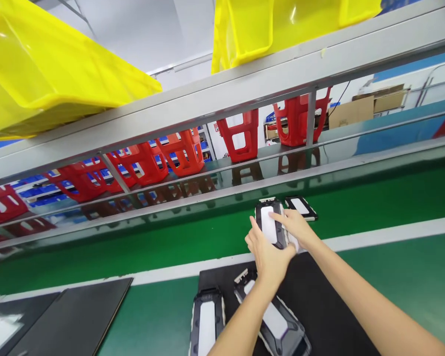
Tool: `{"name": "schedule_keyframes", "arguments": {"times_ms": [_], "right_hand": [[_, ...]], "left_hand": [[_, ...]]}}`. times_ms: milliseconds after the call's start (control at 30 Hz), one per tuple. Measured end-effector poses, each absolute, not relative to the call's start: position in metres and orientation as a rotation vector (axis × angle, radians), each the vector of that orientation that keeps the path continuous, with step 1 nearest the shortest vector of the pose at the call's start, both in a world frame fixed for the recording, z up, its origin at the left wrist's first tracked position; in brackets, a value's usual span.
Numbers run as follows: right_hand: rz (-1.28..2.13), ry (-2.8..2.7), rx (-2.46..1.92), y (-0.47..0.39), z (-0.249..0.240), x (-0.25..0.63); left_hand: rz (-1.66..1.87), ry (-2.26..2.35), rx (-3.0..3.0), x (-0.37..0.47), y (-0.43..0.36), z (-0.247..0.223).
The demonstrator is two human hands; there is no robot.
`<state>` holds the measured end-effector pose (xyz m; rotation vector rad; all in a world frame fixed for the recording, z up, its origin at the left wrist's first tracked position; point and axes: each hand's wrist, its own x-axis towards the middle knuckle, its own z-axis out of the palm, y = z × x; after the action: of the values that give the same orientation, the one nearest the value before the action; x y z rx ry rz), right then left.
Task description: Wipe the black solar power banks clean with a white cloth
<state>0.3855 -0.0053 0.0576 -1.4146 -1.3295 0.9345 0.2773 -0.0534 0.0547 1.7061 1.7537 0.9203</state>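
Note:
Between my two hands is a flat black-framed device (269, 225) with a white panel, raised above the near edge of the green belt. My left hand (269, 254) grips its lower left side, thumb and fingers around the edges. My right hand (294, 227) is closed at the right side, a finger lying on the white panel. Something white (292, 241) shows under that hand; its kind is unclear. Below my wrists, a similar device (276, 319) lies slanted on the black mat (319, 296), partly behind my left forearm. Another device (206, 321) sits to its left.
Another such device (301, 207) rests on the green belt (193, 230) just beyond my hands. Dark boards (74, 311) lie at lower left. A metal shelf rail (193, 101) crosses overhead, carrying yellow bins (77, 74). Red plastic stools (241, 136) stand behind.

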Motion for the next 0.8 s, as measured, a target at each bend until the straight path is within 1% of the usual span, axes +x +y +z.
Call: {"name": "schedule_keyframes", "arguments": {"times_ms": [100,133,233,300,433,533,633,800], "right_hand": [[0.948,-1.391,-1.234,-0.076,0.070,0.375],[0.952,-1.421,-1.199,-0.102,0.070,0.372],[1.037,-1.499,-1.112,-0.175,0.059,0.362],[1.099,-1.543,-1.069,-0.213,0.046,0.355],[1.247,-1.695,-0.952,-0.252,0.024,0.348],[1.296,-1.766,-0.939,-0.260,0.019,0.351],[1.226,-1.702,-0.971,-0.265,0.023,0.354],[1.002,-1.535,-0.950,-0.274,0.038,0.349]], "left_hand": [[1.002,1.623,1.671,0.254,-0.121,0.065],[1.078,1.497,1.568,0.245,-0.141,0.066],[1.314,1.096,1.167,0.217,-0.193,0.066],[1.361,0.980,1.022,0.204,-0.220,0.062],[1.397,1.023,1.020,0.196,-0.259,0.051],[1.384,1.201,0.980,0.200,-0.275,0.054],[1.329,1.317,0.976,0.207,-0.279,0.062],[1.272,1.310,0.936,0.216,-0.280,0.068]]}}
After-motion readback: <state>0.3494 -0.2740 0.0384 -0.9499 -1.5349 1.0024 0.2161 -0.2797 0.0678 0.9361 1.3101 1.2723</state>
